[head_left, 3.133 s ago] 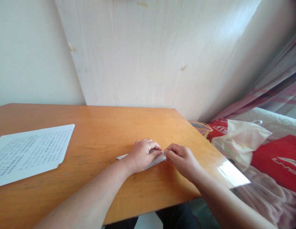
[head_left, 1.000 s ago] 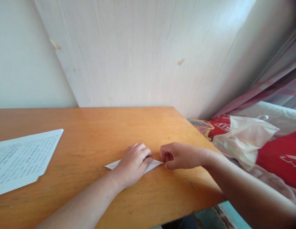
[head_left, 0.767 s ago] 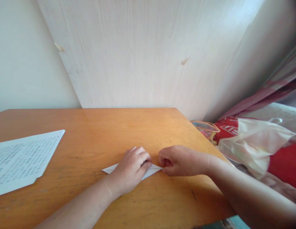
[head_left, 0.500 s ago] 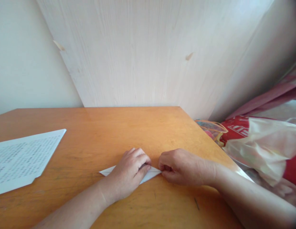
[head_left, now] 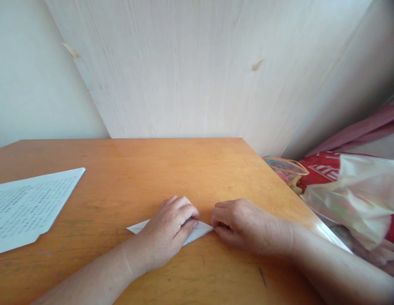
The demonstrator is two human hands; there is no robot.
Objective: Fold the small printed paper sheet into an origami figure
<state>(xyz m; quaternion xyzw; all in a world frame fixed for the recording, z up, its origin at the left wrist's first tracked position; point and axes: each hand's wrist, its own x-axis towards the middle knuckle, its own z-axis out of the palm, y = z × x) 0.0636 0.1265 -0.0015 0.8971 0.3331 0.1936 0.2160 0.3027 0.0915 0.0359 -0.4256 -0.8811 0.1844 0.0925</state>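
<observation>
A folded white sheet of paper (head_left: 197,232), long and pointed at both ends, lies on the wooden table with a crease line along it. Over its middle rests my left hand (head_left: 171,226), fingers curled and thumb against them, closed on the paper and covering much of it. At the paper's right point is my right hand (head_left: 240,224), closed with thumb and fingers pinched around the tip. What lies inside the right fingers is hidden.
On the left of the brown table (head_left: 146,165) lies a stack of printed sheets (head_left: 41,207). A pale wood-grain panel (head_left: 184,72) stands behind. Past the table's right edge are a whitish plastic bag (head_left: 359,190) and red fabric or packaging (head_left: 320,169).
Both hands keep their hold on the folded paper with hardly any movement. The whole view has shifted slightly.
</observation>
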